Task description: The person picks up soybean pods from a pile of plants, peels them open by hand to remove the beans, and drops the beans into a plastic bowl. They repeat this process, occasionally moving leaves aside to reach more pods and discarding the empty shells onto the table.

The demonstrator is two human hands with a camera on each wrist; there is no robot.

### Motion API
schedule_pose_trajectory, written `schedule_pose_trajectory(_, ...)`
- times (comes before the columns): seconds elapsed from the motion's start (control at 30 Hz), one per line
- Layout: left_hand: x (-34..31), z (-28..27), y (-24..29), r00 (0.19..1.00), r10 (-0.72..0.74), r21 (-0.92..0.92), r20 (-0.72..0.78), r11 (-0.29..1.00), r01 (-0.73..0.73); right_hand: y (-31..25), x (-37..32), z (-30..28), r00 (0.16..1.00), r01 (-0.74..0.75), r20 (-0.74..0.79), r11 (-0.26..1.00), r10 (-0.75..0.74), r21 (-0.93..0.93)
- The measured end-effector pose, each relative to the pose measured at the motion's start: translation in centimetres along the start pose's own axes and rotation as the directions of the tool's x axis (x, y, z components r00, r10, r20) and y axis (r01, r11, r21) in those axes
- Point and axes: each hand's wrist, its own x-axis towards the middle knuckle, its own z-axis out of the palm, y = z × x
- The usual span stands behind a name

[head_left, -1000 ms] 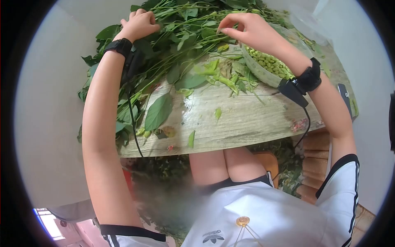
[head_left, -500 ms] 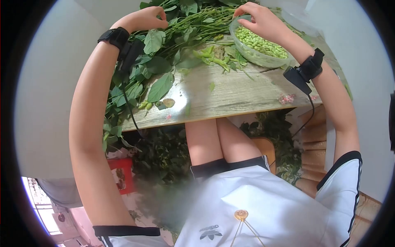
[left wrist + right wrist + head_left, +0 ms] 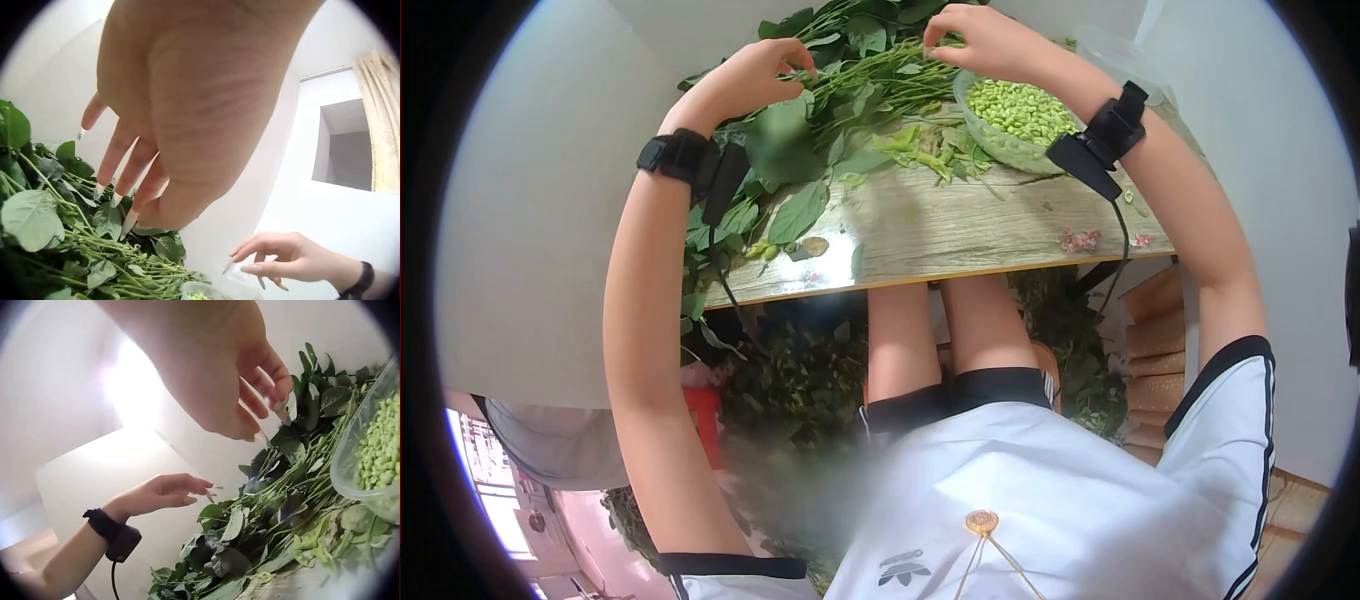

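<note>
Long green leafy stems (image 3: 890, 75) lie heaped across the back of the table. Above their left part hovers the left hand (image 3: 745, 82), fingers relaxed and slightly bent, holding nothing visible; the left wrist view shows this hand (image 3: 181, 119) with its fingers spread over the leaves (image 3: 31, 219). The right hand (image 3: 990, 42) is over the stems beside the bowl, and in the right wrist view its fingers (image 3: 253, 403) hang loosely bent with nothing between them. A clear plastic bowl (image 3: 1000, 148) holds shelled green beans (image 3: 1022, 108). Empty-looking pods (image 3: 925, 150) lie left of the bowl.
Loose leaves (image 3: 800, 212) lie on the wooden table (image 3: 960, 225), whose front edge crosses above the person's legs. More leafy plants (image 3: 800, 370) cover the floor below, near a red object (image 3: 704, 425). A white wall stands at the right. Cables hang from both wrist cameras.
The left hand first moved off the leaves and is now raised with fingers more spread. The right hand has shifted left, away from above the bowl. The head view has tilted.
</note>
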Motion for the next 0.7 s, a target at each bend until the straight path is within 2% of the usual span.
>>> schedule_pose_trajectory(0.07, -0.5, 0.2, 0.1, 0.999, 0.03, -0.015, -0.04, 0.999, -0.031, -0.5, 0.5, 0.7, 1.0, -0.013, 0.027, 1.0, 0.013, 0.009)
schedule_pose_trajectory(0.13, -0.8, 0.9, -0.3, 0.999, 0.044, 0.001, 0.011, 0.999, -0.044, -1.2, 0.4, 1.1, 0.996, -0.06, 0.067, 0.998, 0.058, 0.025)
schedule_pose_trajectory(0.23, -0.6, 1.6, -0.6, 0.993, 0.113, 0.039, 0.016, 0.993, -0.114, -1.7, -0.6, 1.5, 0.997, -0.072, 0.028, 0.997, 0.071, 0.031)
schedule_pose_trajectory(0.37, -0.7, 2.2, 0.0, 0.995, 0.099, 0.043, 0.023, 0.994, -0.1, -2.0, -1.7, 0.9, 0.997, -0.074, 0.034, 0.997, 0.075, -0.01)
schedule_pose_trajectory(0.47, -1.3, 2.6, 0.6, 0.992, 0.121, 0.013, 0.043, 0.993, -0.121, -2.3, -1.9, 0.4, 0.993, -0.099, 0.063, 0.993, 0.104, -0.071)
schedule_pose_trajectory(0.67, -2.2, 4.4, 0.8, 0.987, 0.161, -0.117, 0.008, 0.98, -0.159, -3.1, -1.4, 0.9, 0.984, -0.036, 0.176, 0.999, 0.036, 0.002)
schedule_pose_trajectory(0.7, -2.3, 4.8, 0.8, 0.988, 0.153, -0.121, 0.008, 0.981, -0.151, -3.4, -1.4, 1.4, 0.975, -0.082, 0.212, 0.996, 0.073, 0.035)
